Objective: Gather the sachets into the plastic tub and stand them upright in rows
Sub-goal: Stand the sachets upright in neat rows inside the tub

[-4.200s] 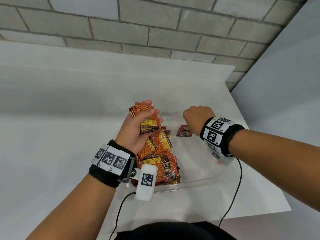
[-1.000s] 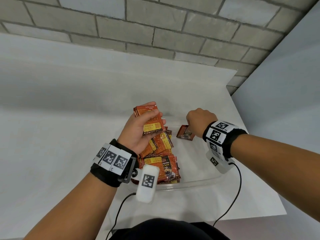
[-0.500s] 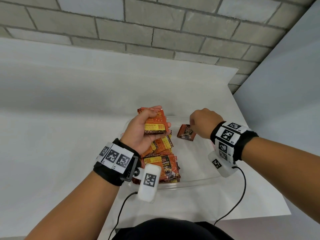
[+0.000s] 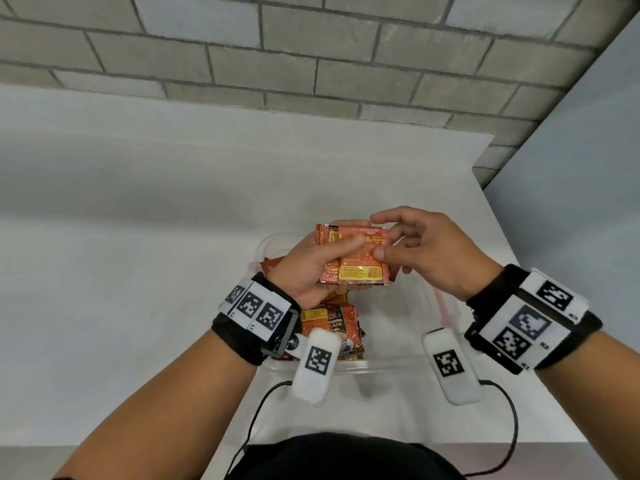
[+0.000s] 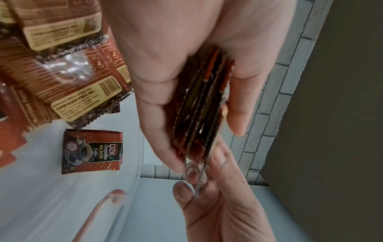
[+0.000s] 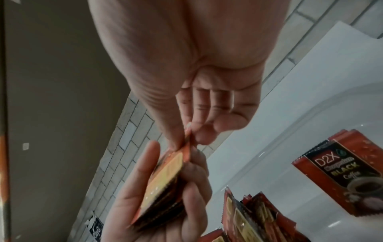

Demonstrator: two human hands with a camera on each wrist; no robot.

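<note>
left hand: (image 4: 313, 263) curled round a stack of sachets (image 4: 356, 259), thumb across the front, fingers behind; held above the far part of the tub.
right hand: (image 4: 427, 252) thumb and first finger pinch the right edge of the stack's front sachet; the other fingers hang loosely curled.
stack: broad faces toward the person, edges roughly squared; the left wrist view shows several sachets side by side.
deciding relation: both hands meet on the stack, directly over the tub, so the way down is straight below them.
tub: (image 4: 388, 362) clear plastic, on the white table (image 4: 121, 271), just in front of the person.
loose sachets: a heap (image 4: 332, 323) lies at the tub's left; one single sachet (image 5: 92, 151) lies flat on the tub floor, apart from the heap.
judgement: rows not yet stood up.
</note>
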